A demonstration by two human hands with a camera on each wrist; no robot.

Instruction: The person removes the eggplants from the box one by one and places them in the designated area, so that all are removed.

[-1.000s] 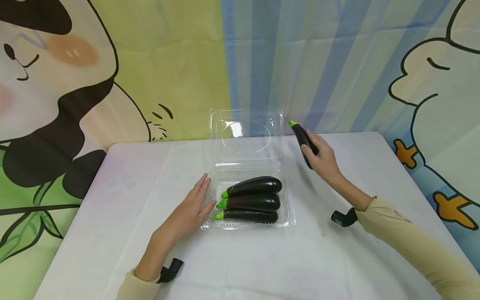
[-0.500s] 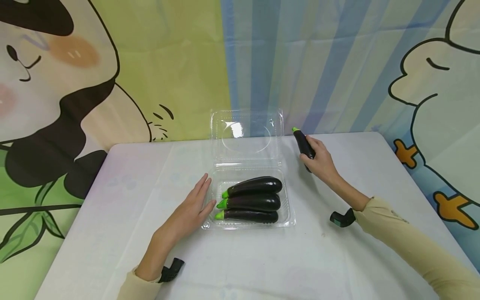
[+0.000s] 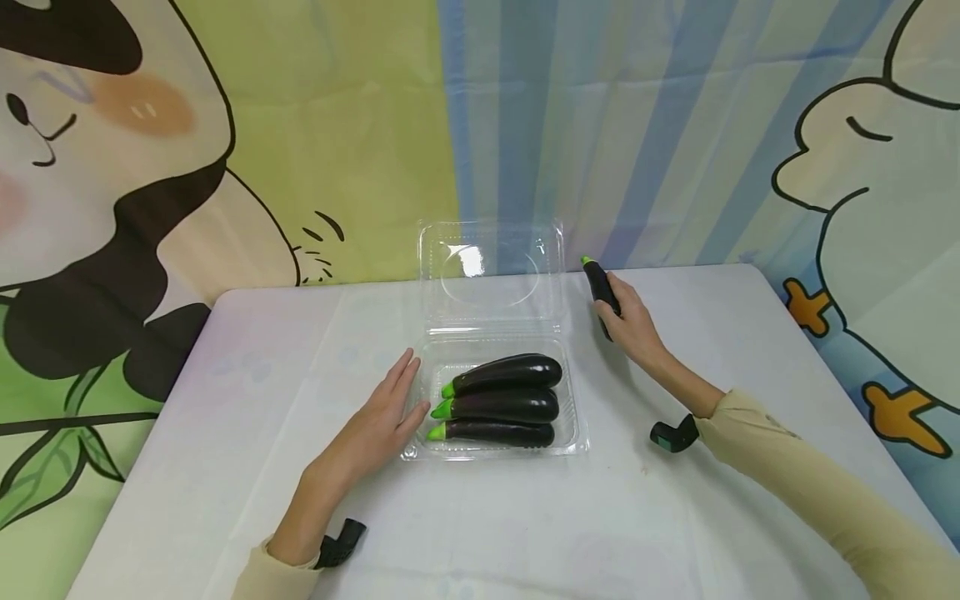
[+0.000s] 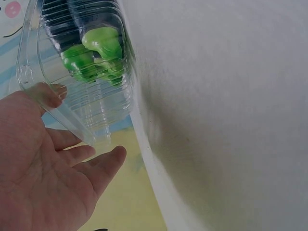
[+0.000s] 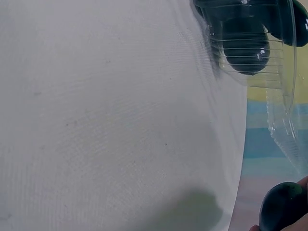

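A white cloth covers the table, its far corners rounded, with faint pinkish and bluish patches at left and a small speck right of centre. A printed backdrop hangs just behind: a panda on yellow-green at left, blue and pale stripes in the middle, a white bird with orange feet at right. The wrist camera on the right bears a greenish mark, too small to make out.

A clear box sits mid-table, its lid raised at the back. Three eggplants lie in it side by side, green ends left. The right hand grips a fourth eggplant above the table, right of the lid. The left hand's grip is wide, fingers fairly straight, beside the box's left wall.
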